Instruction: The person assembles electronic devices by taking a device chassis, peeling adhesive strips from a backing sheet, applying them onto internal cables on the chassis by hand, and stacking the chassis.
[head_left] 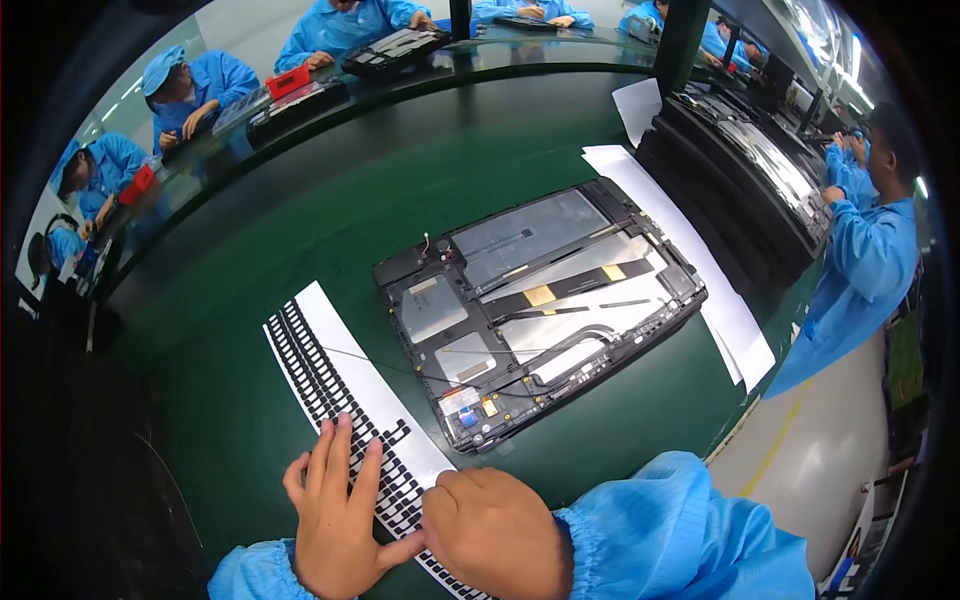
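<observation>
A long white backing sheet (355,370) carries rows of small black die-cut stickers and lies slantwise on the green tabletop. My left hand (345,515) rests flat on its lower part with fingers spread, the thumb reaching toward the other hand. Beside that thumb, my right hand (495,530) is closed over the sheet's right edge, fingertips curled under and hidden, so what they pinch cannot be made out. Past the sheet lies an opened flat electronic device (560,310), with grey metal panels, a black frame, cables and a small loose wire showing.
White paper sheets (735,330) lie right of the device, by a tall stack of black trays or panels (740,180). A dark raised rail (330,140) crosses the far side. Co-workers in blue smocks sit beyond it; another person (865,250) stands at the right.
</observation>
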